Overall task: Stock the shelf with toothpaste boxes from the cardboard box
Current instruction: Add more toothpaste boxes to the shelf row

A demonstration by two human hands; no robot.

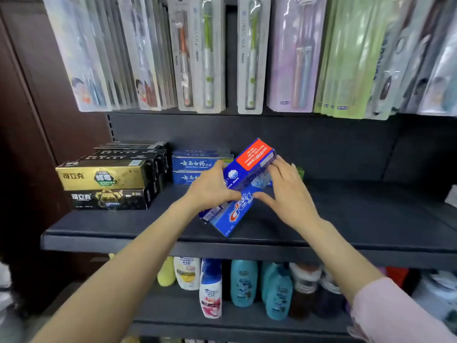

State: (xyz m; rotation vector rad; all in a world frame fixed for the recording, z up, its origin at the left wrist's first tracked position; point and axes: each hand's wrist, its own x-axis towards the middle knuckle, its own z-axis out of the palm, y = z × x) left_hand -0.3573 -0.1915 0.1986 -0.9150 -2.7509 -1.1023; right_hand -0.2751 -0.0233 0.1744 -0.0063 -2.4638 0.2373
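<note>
Blue Crest toothpaste boxes [243, 186] are held slantwise over the dark shelf [346, 219], one end up toward the back. The upper box shows a red panel. My left hand [210, 188] grips the boxes from the left, thumb across the front. From the right my right hand [286, 191] holds them, fingers on the top face and thumb underneath. The boxes' lower end rests near the shelf's front. The cardboard box is out of view.
Gold and black toothpaste boxes [108, 184] are stacked at the shelf's left. Blue boxes [195, 164] lie behind my left hand. Packaged toothbrushes [205, 53] hang above. Shampoo bottles [243, 283] stand on the shelf below. The shelf's right half is bare.
</note>
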